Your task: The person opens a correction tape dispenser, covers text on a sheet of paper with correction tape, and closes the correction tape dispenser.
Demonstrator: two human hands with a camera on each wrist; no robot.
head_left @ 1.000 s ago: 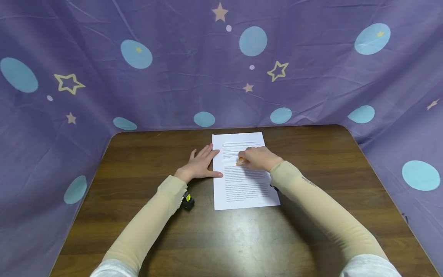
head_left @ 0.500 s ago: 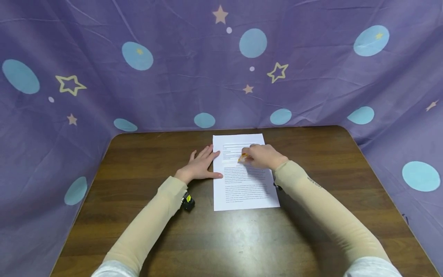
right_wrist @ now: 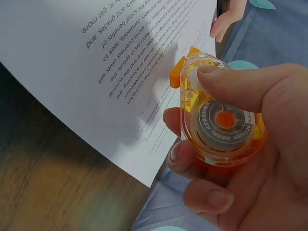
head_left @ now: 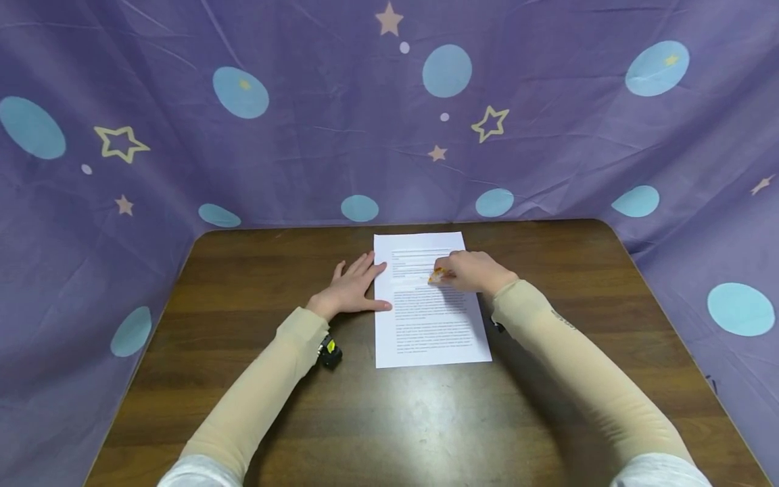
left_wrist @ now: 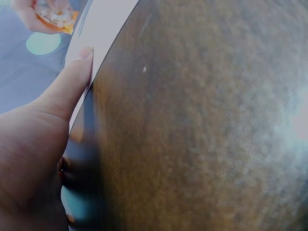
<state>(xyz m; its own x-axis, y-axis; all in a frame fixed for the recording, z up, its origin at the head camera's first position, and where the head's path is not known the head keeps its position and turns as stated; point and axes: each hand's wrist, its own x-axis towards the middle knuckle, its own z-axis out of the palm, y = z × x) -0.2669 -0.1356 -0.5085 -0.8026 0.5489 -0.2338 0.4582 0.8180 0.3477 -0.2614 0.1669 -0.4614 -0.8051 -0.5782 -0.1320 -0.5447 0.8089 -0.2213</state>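
A printed sheet of paper (head_left: 426, 338) lies on the wooden table, its lines of text facing up. My left hand (head_left: 348, 292) rests at the sheet's left edge, fingers spread, with thumb and index tip on the paper. My right hand (head_left: 477, 270) grips an orange, clear-bodied correction tape (right_wrist: 224, 120) over the upper middle of the page. In the right wrist view the thumb presses the dispenser's side and the other fingers curl beneath it. Its orange tip points toward the paper; whether it touches cannot be told. A white strip without text shows left of the tip in the head view.
The brown wooden table (head_left: 255, 399) reaches back to a purple curtain (head_left: 304, 135) with stars and blue dots, which also hangs at both sides. A small black wrist camera (head_left: 331, 353) sits under the left wrist.
My right hand has moved to the right across the page with the correction tape. The left hand and the sheet have stayed in place.
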